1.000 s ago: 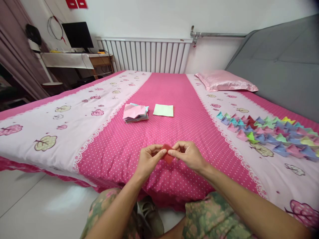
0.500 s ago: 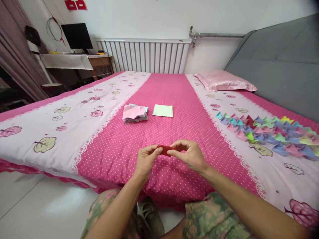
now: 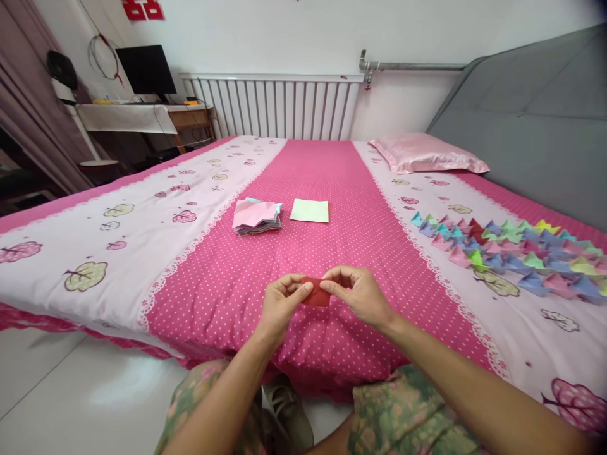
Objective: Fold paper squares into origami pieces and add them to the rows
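Between my two hands is a small folded piece of red paper (image 3: 316, 296), held just above the near part of the bed. My left hand (image 3: 283, 304) pinches its left edge between thumb and fingers. On the other side, my right hand (image 3: 356, 294) grips the upper right corner the same way. The paper's flat face is turned toward me, and the fingers behind it are partly hidden. Farther off on the pink spread lie a loose stack of coloured paper sheets (image 3: 257, 216) and, to its right, a pale green paper sheet (image 3: 310, 210).
Rows of folded paper boats (image 3: 512, 246) in many colours stand on the right side of the bed (image 3: 327, 170). A pink pillow (image 3: 427, 153) lies behind them by the grey headboard (image 3: 526, 107). A radiator (image 3: 275, 107) and a desk with a monitor (image 3: 147, 69) are at the back.
The red paper has tilted so that its broad face now shows and hangs lower. My right thumb has shifted up onto its upper corner. The stack and boats stay put.
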